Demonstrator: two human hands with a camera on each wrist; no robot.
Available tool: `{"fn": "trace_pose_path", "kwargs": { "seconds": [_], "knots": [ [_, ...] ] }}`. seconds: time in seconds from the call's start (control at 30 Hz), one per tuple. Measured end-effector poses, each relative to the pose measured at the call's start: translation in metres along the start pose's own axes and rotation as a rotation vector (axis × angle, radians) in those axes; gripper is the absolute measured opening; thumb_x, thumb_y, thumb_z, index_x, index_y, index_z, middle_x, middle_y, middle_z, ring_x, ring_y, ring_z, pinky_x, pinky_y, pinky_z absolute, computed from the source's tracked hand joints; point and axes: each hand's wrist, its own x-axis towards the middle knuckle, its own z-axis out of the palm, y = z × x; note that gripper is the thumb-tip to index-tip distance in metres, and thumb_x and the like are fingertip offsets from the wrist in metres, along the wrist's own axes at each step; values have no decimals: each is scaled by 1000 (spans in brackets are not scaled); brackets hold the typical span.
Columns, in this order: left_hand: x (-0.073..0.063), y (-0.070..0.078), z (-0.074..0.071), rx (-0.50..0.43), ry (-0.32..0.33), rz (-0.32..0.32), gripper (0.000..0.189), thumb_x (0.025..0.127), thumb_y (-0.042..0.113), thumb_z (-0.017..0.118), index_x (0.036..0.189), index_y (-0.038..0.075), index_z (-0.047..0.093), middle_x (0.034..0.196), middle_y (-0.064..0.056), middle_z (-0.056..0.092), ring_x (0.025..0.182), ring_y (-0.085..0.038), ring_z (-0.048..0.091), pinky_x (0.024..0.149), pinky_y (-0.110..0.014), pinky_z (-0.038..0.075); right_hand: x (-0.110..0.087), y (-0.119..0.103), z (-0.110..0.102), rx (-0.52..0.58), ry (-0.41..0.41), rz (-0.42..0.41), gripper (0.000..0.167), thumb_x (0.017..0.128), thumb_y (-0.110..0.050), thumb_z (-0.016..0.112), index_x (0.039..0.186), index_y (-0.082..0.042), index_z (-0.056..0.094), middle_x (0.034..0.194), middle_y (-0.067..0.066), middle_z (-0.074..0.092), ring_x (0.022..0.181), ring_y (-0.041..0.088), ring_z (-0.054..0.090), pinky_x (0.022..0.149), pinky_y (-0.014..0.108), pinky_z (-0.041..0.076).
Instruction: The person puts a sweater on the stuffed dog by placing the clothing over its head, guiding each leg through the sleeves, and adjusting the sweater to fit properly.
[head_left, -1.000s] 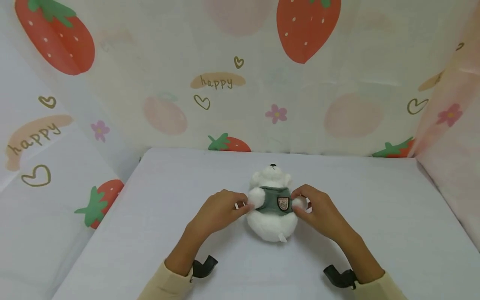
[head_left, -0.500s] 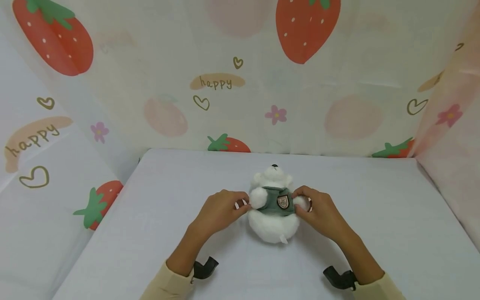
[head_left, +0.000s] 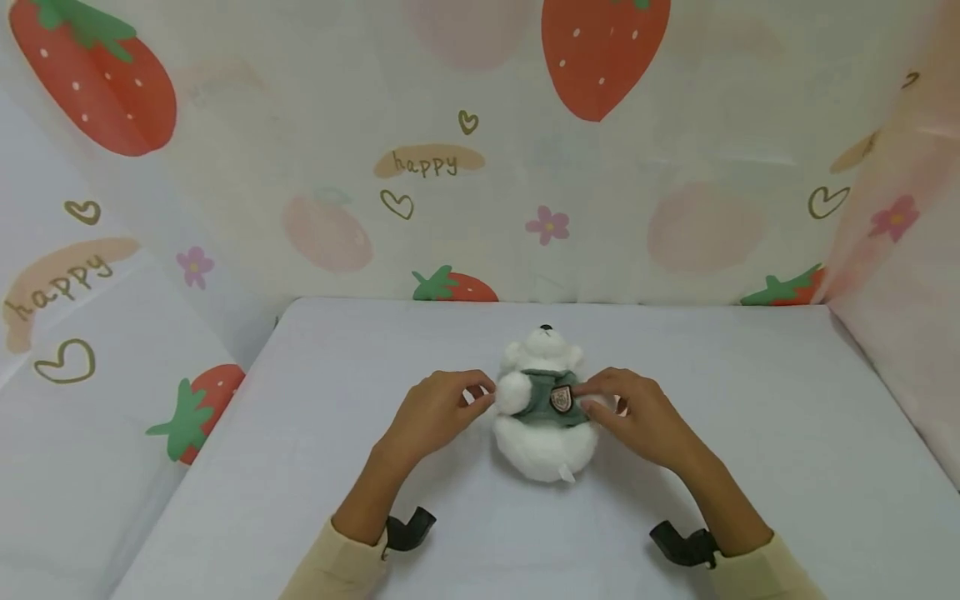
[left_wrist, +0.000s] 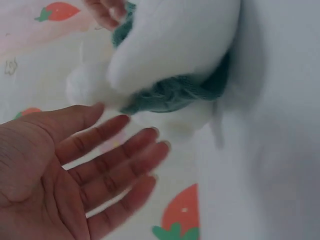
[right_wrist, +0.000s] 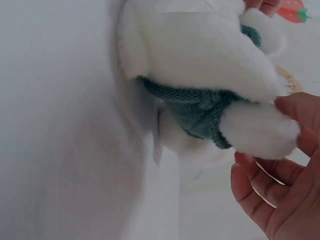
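A white plush bear (head_left: 545, 454) in a green knitted top (head_left: 538, 398) with a shield badge (head_left: 561, 398) is on the white table, its black nose at the far end. My left hand (head_left: 438, 412) is beside the bear's left-side arm (head_left: 513, 393), fingertips right at the paw's edge. In the left wrist view its fingers (left_wrist: 107, 177) are extended and spread, with nothing between them. My right hand (head_left: 641, 417) holds the other arm (right_wrist: 260, 131): the thumb lies along one side of the paw and curved fingers along the other, index fingertip close to the badge.
The white table (head_left: 375, 342) extends around the bear. Behind it hangs a curtain (head_left: 615, 167) printed with strawberries, hearts and "happy", and similar cloth walls stand left and right. A black curved piece (head_left: 411, 529) is worn at each wrist.
The left fingers have drawn slightly off the paw and opened. The right index finger has slid further over the bear's top toward the badge. The bear stays in about the same place.
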Motion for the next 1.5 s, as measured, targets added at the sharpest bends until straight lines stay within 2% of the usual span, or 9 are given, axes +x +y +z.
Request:
{"fn": "trace_pose_path", "kwargs": {
  "seconds": [0.17,0.3,0.57,0.8,0.9,1.07,1.17,1.3,1.5],
  "knots": [
    [18,-22,15,-318,-53,78,28,102,11,63,129,12,66,116,-6,71,85,-18,71,71,-29,57,9,0,1,20,76,49,7,94,-17,74,101,-14,76,102,-5,71,97,19,63,77,44,53],
    [25,-24,18,-435,-34,86,29,105,17,58,133,13,65,124,-9,68,81,-24,72,71,-38,59,24,-8,0,51,108,75,18,93,-18,76,109,-9,72,111,1,69,107,29,61,86,51,54],
    [19,-12,9,-460,103,46,22,95,33,74,107,15,70,91,-5,59,66,-17,67,66,-48,59,62,-23,10,43,-89,23,27,92,-25,77,114,-8,76,105,-1,72,108,24,61,93,52,48],
    [14,-8,4,-344,48,71,25,83,29,86,102,21,71,90,4,64,78,-13,65,72,-30,55,82,-32,21,-49,-225,27,11,88,-24,81,92,-14,77,79,-9,67,78,12,57,69,33,48],
    [13,-5,1,-321,21,106,22,84,18,84,101,14,71,94,3,67,83,-14,64,76,-28,55,87,-34,22,-89,-220,49,8,88,-19,81,86,-14,76,76,-7,67,73,11,58,66,32,48],
    [10,-6,-6,-312,-33,107,17,85,10,82,99,9,72,99,1,70,85,-12,65,76,-27,55,91,-32,20,-127,-90,132,6,86,-13,81,85,-8,78,80,0,72,76,15,65,68,36,52],
    [10,-9,-8,-328,-67,110,19,86,15,83,100,10,73,97,1,69,83,-14,66,74,-27,56,91,-28,19,-84,-69,173,8,87,-17,81,85,-9,79,80,0,73,77,17,66,69,38,53],
    [13,-15,-8,-428,-93,108,16,95,25,74,104,12,74,90,-2,69,78,-26,70,71,-32,58,86,-12,14,42,-155,194,14,92,-26,78,94,-12,80,88,-2,74,86,16,66,80,38,53],
    [24,-35,2,-599,-17,-17,23,103,22,62,118,7,73,108,-6,72,85,-22,70,69,-35,59,73,16,-6,301,-314,267,26,97,-23,70,118,-8,74,115,5,73,118,26,61,103,48,46]
  ]
}}
